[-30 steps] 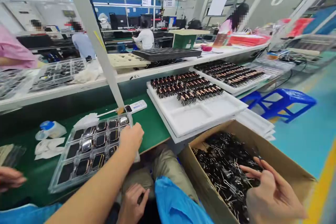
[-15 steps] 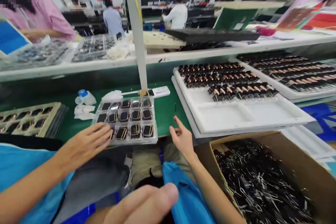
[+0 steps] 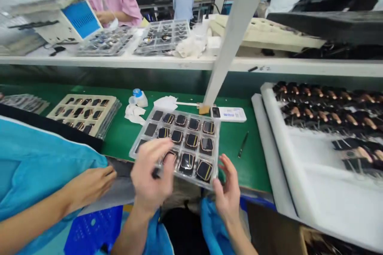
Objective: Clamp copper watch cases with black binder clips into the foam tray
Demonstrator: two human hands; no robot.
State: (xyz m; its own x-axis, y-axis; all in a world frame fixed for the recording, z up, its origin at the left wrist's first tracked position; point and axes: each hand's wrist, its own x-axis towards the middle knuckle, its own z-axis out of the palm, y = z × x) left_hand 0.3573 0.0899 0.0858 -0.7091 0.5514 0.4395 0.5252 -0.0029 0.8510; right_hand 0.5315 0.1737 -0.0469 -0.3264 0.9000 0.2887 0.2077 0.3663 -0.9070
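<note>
A clear plastic tray (image 3: 194, 181) holds rows of square dark watch-like pieces with gold rims and sits slightly turned on the green table. My left hand (image 3: 152, 173), a little blurred, hovers over the tray's front left part with thumb and fingers apart and nothing visible in it. At the tray's front right corner is my right hand (image 3: 229, 187), its fingers spread and curved beside the edge; whether they touch it is unclear. Dark tweezers (image 3: 243, 144) lie to the right of the tray.
A co-worker's hand (image 3: 89, 185) is at the left, near a beige tray (image 3: 103, 121). Behind stand a blue-capped bottle (image 3: 139, 97), a white device (image 3: 229, 114) and a slanting post (image 3: 231, 44). White foam trays (image 3: 302, 183) with black clips stand right.
The view has swung left. My left hand has risen over the tray, and my right hand has come to its corner. The co-worker's hand has withdrawn from the tray, which now sits turned.
</note>
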